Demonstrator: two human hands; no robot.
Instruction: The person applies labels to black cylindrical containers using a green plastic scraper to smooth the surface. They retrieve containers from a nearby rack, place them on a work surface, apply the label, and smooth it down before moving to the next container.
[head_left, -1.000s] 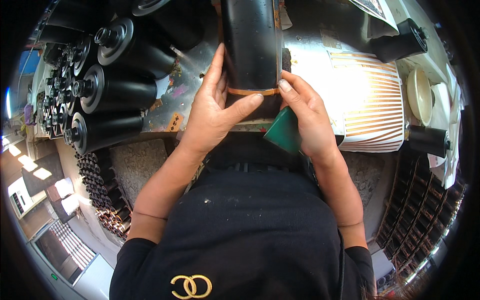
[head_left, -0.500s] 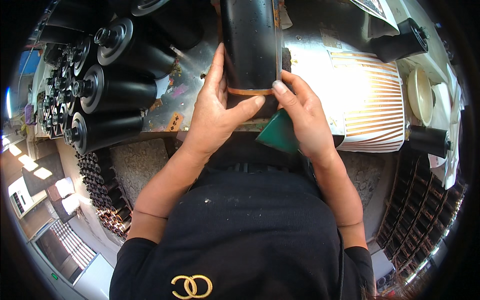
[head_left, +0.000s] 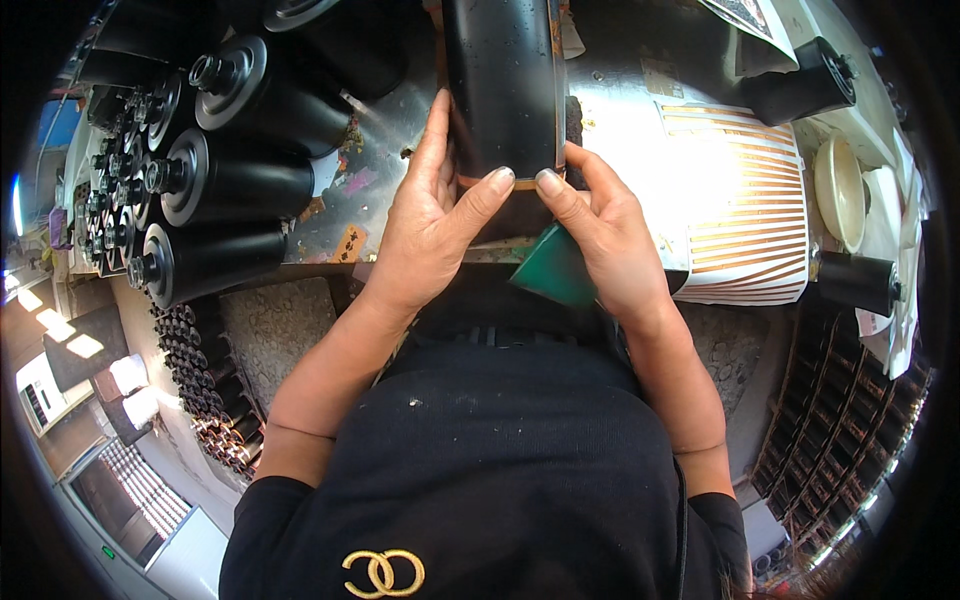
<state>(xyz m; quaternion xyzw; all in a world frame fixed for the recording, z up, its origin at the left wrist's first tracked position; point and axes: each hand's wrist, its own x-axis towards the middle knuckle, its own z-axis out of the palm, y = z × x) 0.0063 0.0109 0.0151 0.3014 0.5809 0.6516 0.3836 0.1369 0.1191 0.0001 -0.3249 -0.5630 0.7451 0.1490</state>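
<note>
A glossy black cylinder lies lengthwise in front of me, with a copper-coloured strip across its near end and more copper colour along its sides. My left hand lies along the cylinder's left side, fingers stretched forward and thumb pressing the strip. On the other side, my right hand sets its thumb on the same strip, close to the left thumb. A flat green scraper is tucked in the right hand and points down toward the left; the fingers around it are partly hidden.
Several black cylinders with threaded ends crowd the left of the metal table. To the right are a white sheet with copper-coloured stripes, a pale bowl and two more black cylinders. Racks stand below on both sides.
My left thumb has moved up onto the copper-coloured strip. The right thumb has shifted slightly left and down, closer to it. The cylinder and scraper have barely moved.
</note>
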